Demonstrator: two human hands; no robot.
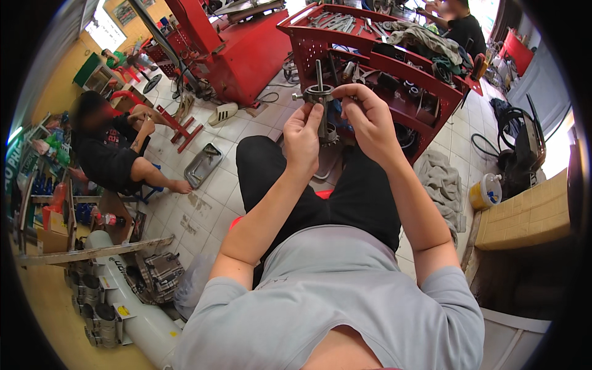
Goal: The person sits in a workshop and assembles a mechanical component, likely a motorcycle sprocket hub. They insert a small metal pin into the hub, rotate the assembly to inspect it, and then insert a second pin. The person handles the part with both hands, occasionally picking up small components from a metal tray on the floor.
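Upright in front of me is a grey metal part [320, 92], with a ring near its top, a thin rod standing up from it and a bolt sticking out to the left. My left hand [303, 137] is closed around its body, thumb pressed below the ring. Close to the ring's right side, the fingers of my right hand [366, 118] are curled together in a pinch; what lies between them, if anything, is hidden. Beneath the hands a toothed metal piece [330, 134] shows between my knees; whether it joins the held part I cannot tell.
A red tool cart [370, 52] holding wrenches [336, 22] stands just ahead. On the left floor lies a metal tray [203, 165], near a seated person [108, 145]. Another person [465, 31] is at the far right. Grey cloth [439, 185] and a bucket [486, 191] sit rightward.
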